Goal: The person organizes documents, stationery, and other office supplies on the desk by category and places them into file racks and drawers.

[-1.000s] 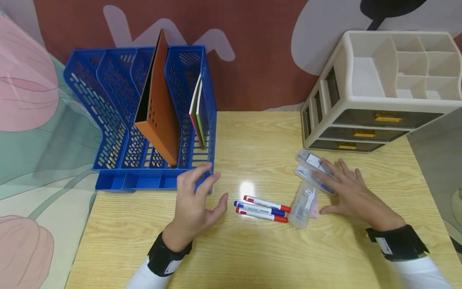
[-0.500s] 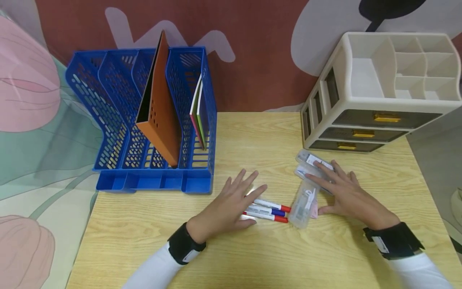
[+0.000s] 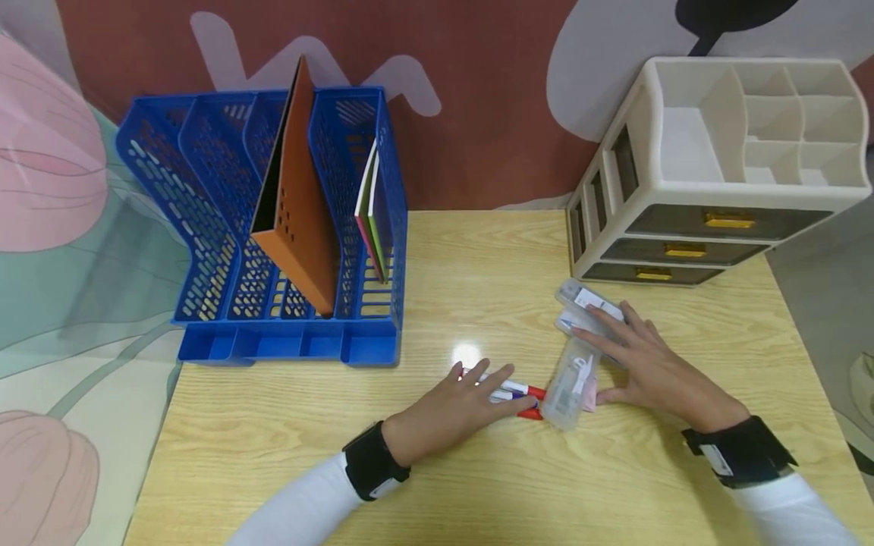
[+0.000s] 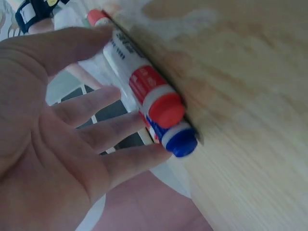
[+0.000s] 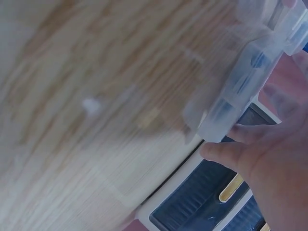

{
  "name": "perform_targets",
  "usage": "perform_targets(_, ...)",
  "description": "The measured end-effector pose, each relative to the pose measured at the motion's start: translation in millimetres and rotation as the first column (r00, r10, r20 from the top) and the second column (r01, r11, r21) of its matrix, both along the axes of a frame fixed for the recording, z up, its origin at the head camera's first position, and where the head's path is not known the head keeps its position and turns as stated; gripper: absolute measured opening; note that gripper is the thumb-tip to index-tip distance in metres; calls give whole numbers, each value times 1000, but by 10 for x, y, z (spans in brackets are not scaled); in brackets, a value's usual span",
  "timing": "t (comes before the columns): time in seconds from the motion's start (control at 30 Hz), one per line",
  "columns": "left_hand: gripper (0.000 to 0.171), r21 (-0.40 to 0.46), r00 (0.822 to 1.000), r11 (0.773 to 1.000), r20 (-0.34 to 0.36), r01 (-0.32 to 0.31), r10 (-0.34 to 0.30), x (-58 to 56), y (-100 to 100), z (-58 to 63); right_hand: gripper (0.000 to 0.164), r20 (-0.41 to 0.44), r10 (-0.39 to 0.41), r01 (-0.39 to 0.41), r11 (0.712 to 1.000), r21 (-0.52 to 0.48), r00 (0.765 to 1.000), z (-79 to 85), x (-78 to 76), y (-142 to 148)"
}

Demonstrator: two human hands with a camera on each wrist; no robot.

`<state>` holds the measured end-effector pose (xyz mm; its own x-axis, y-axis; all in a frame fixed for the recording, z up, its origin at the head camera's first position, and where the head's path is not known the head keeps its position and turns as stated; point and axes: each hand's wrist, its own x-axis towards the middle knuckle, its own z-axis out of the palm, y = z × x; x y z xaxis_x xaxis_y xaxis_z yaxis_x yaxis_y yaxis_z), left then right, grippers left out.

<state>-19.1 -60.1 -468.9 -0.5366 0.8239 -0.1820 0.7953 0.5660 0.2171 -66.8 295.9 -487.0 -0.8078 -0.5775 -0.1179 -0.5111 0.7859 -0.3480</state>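
Observation:
My left hand [image 3: 451,413] lies over three markers on the table, its fingers spread and nearly straight. In the left wrist view, the thumb is against a red marker [image 4: 149,86]; the fingertips reach the other side, by a blue marker [image 4: 180,142]. The second red marker [image 3: 531,414] is mostly hidden. My right hand [image 3: 655,379] rests with extended fingers on two clear plastic cases, the farther case [image 3: 572,294] and a nearer one [image 3: 568,321]. Left of that hand lies a third clear case [image 3: 565,390], partly over a small pink item [image 3: 589,394].
A blue file rack [image 3: 399,227] stands at the back left, holding an orange folder [image 3: 303,235] and thin booklets [image 3: 372,212]. At the back right stands a white drawer organizer [image 3: 658,189] with amber handles. A patterned cloth [image 3: 478,98] hangs behind the table.
My left hand has moved right, from near the file rack onto the markers. The right hand has shifted slightly left on the cases.

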Motion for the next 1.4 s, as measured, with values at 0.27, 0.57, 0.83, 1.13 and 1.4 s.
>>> perform_targets(0.27, 60, -45, 988, 999, -151, 24, -31, 16, -1, -36, 105, 12, 15, -15, 1000, 10, 1000, -2, -22, -46)
perform_targets(0.57, 61, -35, 987, 999, -158, -40, 34, -64, -62, -70, 102, 2, 35, -35, 999, 4, 999, -10, -62, -192)
perform_targets(0.83, 62, -43, 976, 997, -209, -64, 54, -133, -136, -116, 100, 4, 56, -56, 998, 5, 998, -14, -119, -302)
perform_targets(1.13, 58, 17, 973, 993, -199, -120, 121, -237, -212, -125, 101, 2, 61, -61, 998, 4, 998, -32, -211, -410)
perform_targets(1.4, 56, 22, 969, 986, -177, -168, 169, -330, -251, -118, 103, 13, 66, -66, 998, 22, 998, -45, -287, -507)
